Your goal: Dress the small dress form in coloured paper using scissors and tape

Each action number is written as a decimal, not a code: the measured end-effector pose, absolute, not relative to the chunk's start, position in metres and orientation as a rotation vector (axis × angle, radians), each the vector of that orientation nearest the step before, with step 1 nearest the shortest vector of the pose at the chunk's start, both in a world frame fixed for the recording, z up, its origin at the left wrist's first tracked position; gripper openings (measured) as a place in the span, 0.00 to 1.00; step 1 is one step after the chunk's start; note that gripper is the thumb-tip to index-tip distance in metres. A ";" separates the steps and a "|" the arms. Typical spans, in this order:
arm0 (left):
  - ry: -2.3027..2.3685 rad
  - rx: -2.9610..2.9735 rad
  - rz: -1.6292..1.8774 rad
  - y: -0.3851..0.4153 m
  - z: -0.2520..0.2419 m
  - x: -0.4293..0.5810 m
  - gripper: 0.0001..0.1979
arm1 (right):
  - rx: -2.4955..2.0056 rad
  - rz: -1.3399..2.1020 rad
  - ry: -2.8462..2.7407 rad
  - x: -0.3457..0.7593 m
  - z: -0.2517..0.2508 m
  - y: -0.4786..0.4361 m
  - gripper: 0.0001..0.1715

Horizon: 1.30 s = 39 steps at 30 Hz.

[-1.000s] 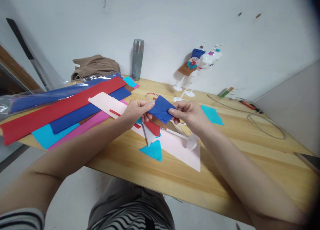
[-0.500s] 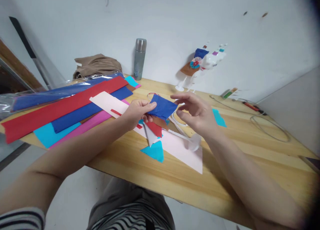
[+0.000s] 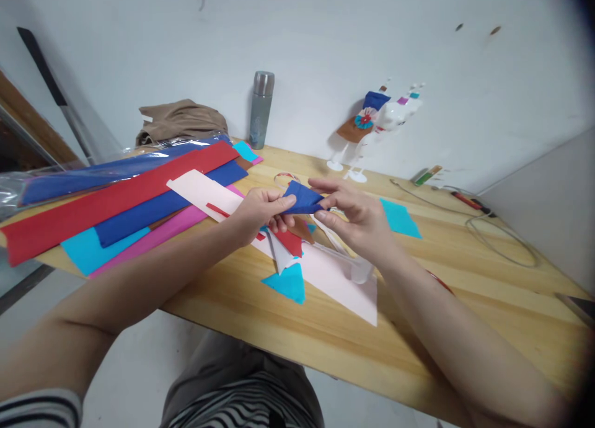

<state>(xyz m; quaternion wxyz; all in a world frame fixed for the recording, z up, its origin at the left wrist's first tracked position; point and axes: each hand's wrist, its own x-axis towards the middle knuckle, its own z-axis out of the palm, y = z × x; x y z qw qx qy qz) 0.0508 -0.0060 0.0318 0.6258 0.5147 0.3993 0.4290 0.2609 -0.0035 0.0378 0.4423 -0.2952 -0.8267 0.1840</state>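
A: Where the wooden table [image 3: 223, 285] runs across the middle of the frame, what takes up most room on it?

B: A long red strip [image 3: 121, 195] at the left, overlapping a dark blue strip [image 3: 153, 215]. Next, a pale pink strip [image 3: 344, 291] slants from left of centre down to the lower middle.

A: And towards the wall?

B: A heap of brown cloth [image 3: 186, 119] at upper left, an upright flask [image 3: 261, 115] in the upper middle, then a white figure [image 3: 394, 115] with brown and blue pieces on it, upper right.

A: The hands?

B: Both at the centre. The left hand [image 3: 260, 211] is closed in a pinch, thumb above and fingers beneath, on the left end of a blue piece [image 3: 302, 198]. The right hand [image 3: 356, 214] curves its slightly spread fingers at the piece's right end; I can't tell whether it pinches it.

A: So the piece sits mid-frame, between them. Anything that size or less?

B: A turquoise rectangle [image 3: 401, 218] right of centre, a turquoise triangle [image 3: 287, 283] in the lower middle, and a thin red sliver [image 3: 217, 209] on the pink strip, beside the left hand.
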 end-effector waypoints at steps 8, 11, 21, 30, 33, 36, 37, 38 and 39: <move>0.919 1.194 0.947 -0.008 0.036 0.052 0.18 | -1.009 1.000 -1.743 0.253 0.043 -0.008 0.18; 0.942 1.212 0.964 -0.009 0.037 0.053 0.17 | -1.026 1.075 -1.687 0.250 0.044 -0.009 0.22; 0.891 1.248 0.951 -0.010 0.037 0.054 0.12 | -1.002 0.916 -1.726 0.251 0.039 -0.004 0.22; 0.756 1.203 0.950 -0.007 0.027 0.050 0.31 | -1.066 0.919 -1.669 0.249 0.038 -0.009 0.22; 0.699 1.164 1.060 -0.002 0.020 0.049 0.32 | -1.063 0.962 -1.652 0.248 0.037 -0.008 0.23; 0.594 1.228 1.172 0.002 0.016 0.047 0.30 | -1.002 0.948 -1.584 0.247 0.035 -0.008 0.23; 0.551 1.291 1.168 0.003 0.016 0.046 0.29 | -0.977 0.945 -1.547 0.246 0.035 -0.008 0.23; 0.520 1.360 1.148 0.002 0.017 0.046 0.29 | -0.956 0.956 -1.510 0.246 0.035 -0.009 0.23; 0.506 1.425 1.124 0.000 0.019 0.046 0.30 | -0.939 0.984 -1.476 0.245 0.035 -0.010 0.23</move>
